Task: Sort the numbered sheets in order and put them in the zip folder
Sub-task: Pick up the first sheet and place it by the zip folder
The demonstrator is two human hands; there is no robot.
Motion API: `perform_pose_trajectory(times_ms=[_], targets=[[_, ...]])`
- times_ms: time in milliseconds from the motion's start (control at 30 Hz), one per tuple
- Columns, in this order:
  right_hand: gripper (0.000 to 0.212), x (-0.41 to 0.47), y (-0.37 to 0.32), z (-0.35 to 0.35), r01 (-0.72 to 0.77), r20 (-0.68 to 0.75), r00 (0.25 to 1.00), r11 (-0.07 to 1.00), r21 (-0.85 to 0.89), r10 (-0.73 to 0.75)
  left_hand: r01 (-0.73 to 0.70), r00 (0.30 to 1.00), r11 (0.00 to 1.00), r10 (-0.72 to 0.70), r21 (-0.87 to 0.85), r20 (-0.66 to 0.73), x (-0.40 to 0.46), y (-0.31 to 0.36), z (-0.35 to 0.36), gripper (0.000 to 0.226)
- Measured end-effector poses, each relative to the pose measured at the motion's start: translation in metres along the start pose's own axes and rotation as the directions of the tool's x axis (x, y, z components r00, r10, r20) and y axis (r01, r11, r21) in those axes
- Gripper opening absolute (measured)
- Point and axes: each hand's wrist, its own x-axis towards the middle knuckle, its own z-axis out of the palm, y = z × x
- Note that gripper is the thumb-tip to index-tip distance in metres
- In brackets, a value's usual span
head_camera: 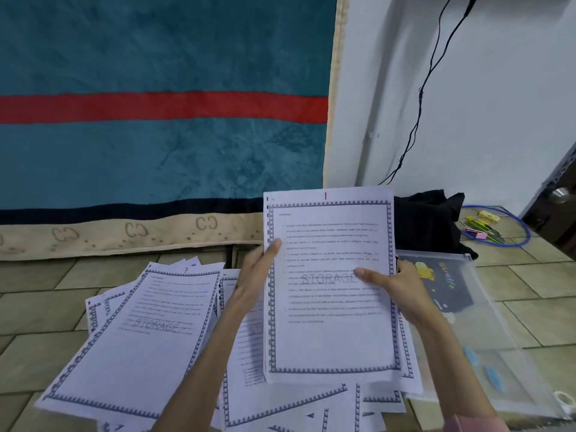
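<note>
Both hands hold up one sheet (pixel 330 307) marked with a red "1" and a grey "STORAGE" watermark: I see the left hand (pixel 260 269) pinching its left edge and the right hand (pixel 396 285) its right. Sheet "7" (pixel 140 332) tops the pile on the floor. The zip folder (pixel 486 325), reading "Giraffe", lies right; body text is illegible.
</note>
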Motion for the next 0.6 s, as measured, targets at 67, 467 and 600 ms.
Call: perform_pose_trajectory(times_ms=[67, 467, 600], targets=[[0.026, 0.0, 0.004, 0.0, -0.036, 0.015, 0.999, 0.999, 0.025, 0.035, 0.097, 0.995, 0.987, -0.096, -0.126, 0.014, 0.007, 0.014, 0.002, 0.021], [0.08, -0.009, 0.02, -0.024, -0.208, -0.269, 0.935, 0.972, 0.113, 0.232, 0.058, 0.998, 0.998, -0.058, 0.001, -0.034, 0.0, 0.015, 0.017, 0.01], [0.052, 0.003, -0.002, -0.048, 0.001, -0.225, 0.849, 0.424, 0.906, 0.478, -0.042, 0.997, 0.991, 0.05, 0.124, -0.056, -0.006, 0.016, 0.02, 0.011]])
